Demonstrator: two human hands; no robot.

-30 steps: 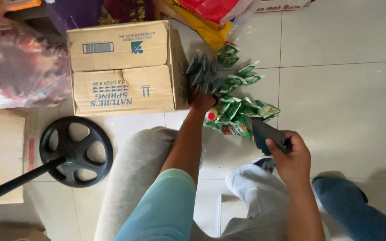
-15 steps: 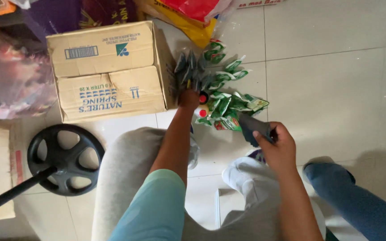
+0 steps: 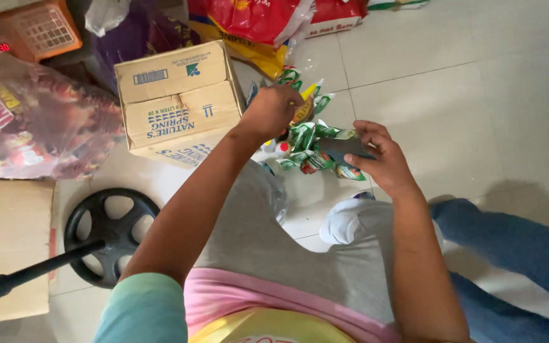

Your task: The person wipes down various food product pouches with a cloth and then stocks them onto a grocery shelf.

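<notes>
The left hand [image 3: 273, 109] is closed around the upper end of a hanging bunch of small green and white foil sachets [image 3: 309, 147], some with red or yellow patches. The strips fall from its fist down and to the right, over the pale tiled floor [image 3: 452, 101]. The right hand [image 3: 376, 159] lies just beside the lower end of the bunch, its fingers curled around a dark flat object [image 3: 344, 150] that touches the bottom sachets; what that object is cannot be told. The bunch thus lies between the two hands, below the left one and to the left of the right one.

Just left of the left hand stands a brown cardboard box [image 3: 176, 95] with printed panels. Further left lies a clear plastic bag of reddish packets [image 3: 33, 127]. A black round wheel-shaped base with a pole [image 3: 106, 235] rests on the floor beside the person's grey-clad knee [image 3: 255, 216]. Red and yellow bags [image 3: 255, 25] lie at the top.
</notes>
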